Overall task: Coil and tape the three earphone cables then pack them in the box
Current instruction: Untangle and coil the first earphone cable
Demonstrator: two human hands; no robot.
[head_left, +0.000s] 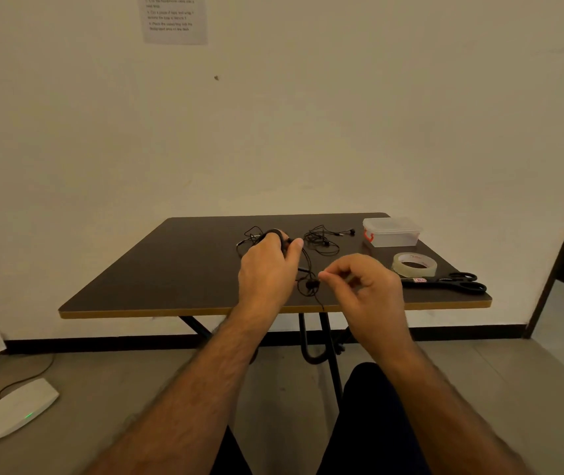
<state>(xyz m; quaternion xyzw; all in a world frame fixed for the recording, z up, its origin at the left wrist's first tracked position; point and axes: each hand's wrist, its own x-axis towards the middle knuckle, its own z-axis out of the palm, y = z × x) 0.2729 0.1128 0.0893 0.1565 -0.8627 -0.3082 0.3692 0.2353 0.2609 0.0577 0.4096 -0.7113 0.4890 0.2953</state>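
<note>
The dark square table with a pale wooden edge [177, 269] lies under both hands, and everything the task needs is on it. The clear plastic box with a lid and an orange clasp [391, 232] stands well beyond the right hand [366, 286], its lid on, so it will need opening before packing. Nearer, just right of that hand, lie the black-handled scissors [452, 284], with the roll of clear tape [415, 265] just behind them.

The left hand [267, 265] is closed around loops of a thin black earphone cable [308, 262], thumb pressing them in place; the right hand pinches the loose end of the same cable between thumb and forefinger, its earbuds trailing near the table's front edge. To coil well, I judge the right hand should feed slack in even turns while the left thumb keeps each loop pinned, or the coil may spring apart before tape reaches it.

A second tangled black cable [323, 238] lies just beyond the hands, and another loose black cable [249, 236] shows past the left hand's fingers; both sit close enough to snag the working cable, so keep them apart
</note>
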